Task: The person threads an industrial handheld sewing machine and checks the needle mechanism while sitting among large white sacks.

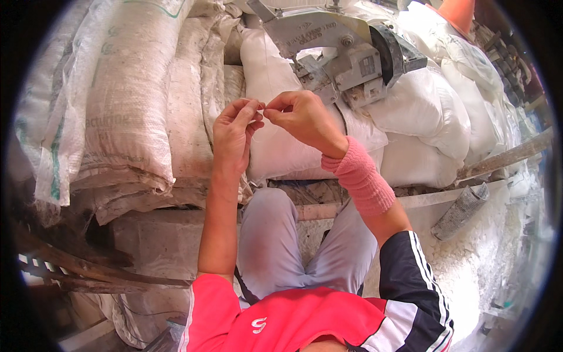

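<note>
My left hand (236, 128) and my right hand (306, 117) meet fingertip to fingertip in front of me, above a white woven sack (287, 149). Thumb and fingers of each are closed in a pinch on a fine thread, faint between the tips. Its ends are too thin to follow surely. A pink towelling band wraps my right wrist. Just beyond the hands, a grey metal portable bag sewing machine (319, 36) with a black wheel lies on the sacks. Neither hand touches it.
Dusty filled sacks (129, 88) are stacked at the left, and plump white sacks (410, 111) at the right. An orange cone (458, 16) stands at the far right. A wooden bar (504, 154) and a grey rolled piece (460, 212) lie right of my knees.
</note>
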Action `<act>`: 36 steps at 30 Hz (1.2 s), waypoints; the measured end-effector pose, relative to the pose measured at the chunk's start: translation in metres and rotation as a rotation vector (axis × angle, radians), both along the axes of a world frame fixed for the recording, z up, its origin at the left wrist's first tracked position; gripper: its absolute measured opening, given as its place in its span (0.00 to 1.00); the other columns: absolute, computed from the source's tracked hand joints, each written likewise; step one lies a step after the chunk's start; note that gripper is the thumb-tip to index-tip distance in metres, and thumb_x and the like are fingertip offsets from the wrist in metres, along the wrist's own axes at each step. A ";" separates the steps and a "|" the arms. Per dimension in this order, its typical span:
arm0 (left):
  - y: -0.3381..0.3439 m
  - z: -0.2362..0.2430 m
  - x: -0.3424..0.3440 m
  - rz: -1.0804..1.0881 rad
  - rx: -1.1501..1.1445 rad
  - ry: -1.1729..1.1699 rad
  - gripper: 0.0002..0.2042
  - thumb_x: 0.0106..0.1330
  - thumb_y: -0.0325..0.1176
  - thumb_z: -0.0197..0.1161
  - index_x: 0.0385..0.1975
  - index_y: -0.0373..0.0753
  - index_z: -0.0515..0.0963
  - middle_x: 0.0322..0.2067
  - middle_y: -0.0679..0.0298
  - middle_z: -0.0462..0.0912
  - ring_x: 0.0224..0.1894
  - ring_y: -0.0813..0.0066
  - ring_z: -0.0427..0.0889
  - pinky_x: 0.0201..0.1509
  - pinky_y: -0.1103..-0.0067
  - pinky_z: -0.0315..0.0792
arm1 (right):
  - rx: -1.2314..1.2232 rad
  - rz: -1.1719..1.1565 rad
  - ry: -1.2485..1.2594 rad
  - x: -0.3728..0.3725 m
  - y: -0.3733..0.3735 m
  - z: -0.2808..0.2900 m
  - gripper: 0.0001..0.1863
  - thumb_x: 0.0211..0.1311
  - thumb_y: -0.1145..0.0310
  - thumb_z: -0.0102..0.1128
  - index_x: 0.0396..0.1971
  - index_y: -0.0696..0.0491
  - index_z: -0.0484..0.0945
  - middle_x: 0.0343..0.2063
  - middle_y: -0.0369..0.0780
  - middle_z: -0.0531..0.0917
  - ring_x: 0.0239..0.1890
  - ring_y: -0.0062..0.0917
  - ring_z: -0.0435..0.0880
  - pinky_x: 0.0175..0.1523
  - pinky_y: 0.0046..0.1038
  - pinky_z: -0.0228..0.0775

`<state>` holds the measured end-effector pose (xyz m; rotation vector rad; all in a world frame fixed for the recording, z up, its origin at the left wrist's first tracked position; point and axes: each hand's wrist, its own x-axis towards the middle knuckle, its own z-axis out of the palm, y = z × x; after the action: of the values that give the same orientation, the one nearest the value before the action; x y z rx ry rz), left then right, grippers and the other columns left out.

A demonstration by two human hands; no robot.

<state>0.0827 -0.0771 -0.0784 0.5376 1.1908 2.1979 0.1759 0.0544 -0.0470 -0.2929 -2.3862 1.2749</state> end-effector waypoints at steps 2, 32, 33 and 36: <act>-0.001 -0.001 -0.001 0.015 -0.003 -0.019 0.05 0.66 0.29 0.59 0.38 0.36 0.76 0.34 0.62 0.82 0.34 0.81 0.80 0.40 0.81 0.75 | 0.007 -0.008 0.014 -0.002 -0.003 -0.001 0.12 0.54 0.67 0.64 0.32 0.61 0.83 0.26 0.42 0.85 0.29 0.19 0.81 0.36 0.22 0.73; 0.072 0.018 -0.040 0.262 -0.115 0.388 0.13 0.65 0.33 0.59 0.40 0.27 0.77 0.39 0.58 0.82 0.41 0.75 0.79 0.52 0.80 0.71 | -0.192 -0.361 0.151 0.047 0.017 -0.063 0.13 0.55 0.68 0.64 0.38 0.59 0.82 0.26 0.38 0.83 0.27 0.16 0.77 0.35 0.20 0.69; 0.072 0.021 -0.047 0.274 -0.132 0.440 0.14 0.65 0.33 0.59 0.41 0.27 0.77 0.39 0.58 0.82 0.41 0.75 0.79 0.52 0.80 0.71 | -0.237 -0.340 0.112 0.047 0.011 -0.075 0.13 0.56 0.68 0.64 0.38 0.59 0.82 0.27 0.38 0.84 0.28 0.16 0.77 0.35 0.19 0.69; 0.079 0.023 -0.055 0.288 -0.200 0.555 0.13 0.64 0.33 0.59 0.40 0.28 0.78 0.37 0.59 0.83 0.40 0.76 0.79 0.50 0.80 0.71 | -0.288 -0.326 0.072 0.053 0.008 -0.097 0.13 0.57 0.68 0.64 0.39 0.60 0.81 0.27 0.35 0.82 0.29 0.13 0.75 0.35 0.17 0.67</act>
<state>0.0282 0.0016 -0.0555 0.9826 1.8525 2.1903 0.2293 0.0622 -0.1439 -0.6783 -1.9900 1.4370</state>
